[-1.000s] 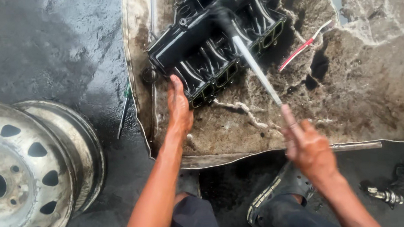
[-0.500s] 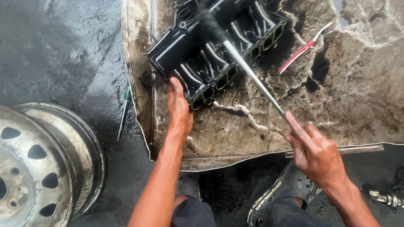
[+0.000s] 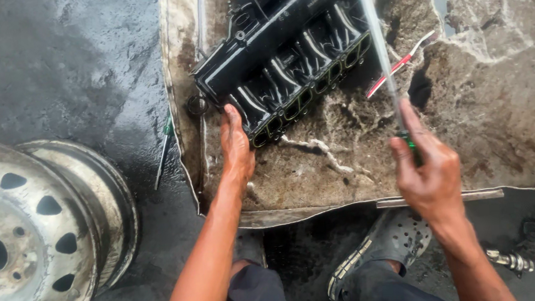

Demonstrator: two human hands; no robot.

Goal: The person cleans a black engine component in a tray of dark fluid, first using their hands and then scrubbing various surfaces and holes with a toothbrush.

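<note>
While crouching over a wet, grimy mat (image 3: 505,136), bracing a black ribbed manifold (image 3: 285,52) that lies aslant at the mat's upper middle. Done with the left hand (image 3: 235,140), laid palm down on the part's near corner, fingers extended flat and closed on nothing. Clenched in the right hand (image 3: 427,172), a fist around the green grip of a long thin rod (image 3: 378,50), angled up and away across the manifold's far end. By the look of it, midway through working over the casting with the rod. Calls next for a firm press at the corner and a steady aim along the row of ports. Hard to tell whether the rod's tip touches the part: blurred by motion and cut off at the top edge. Also cut off, the manifold's far side. Nearby, a red-and-white stick (image 3: 402,64), two steel wheel rims (image 3: 30,236) on wet floor, and a sandalled foot (image 3: 386,250).
</note>
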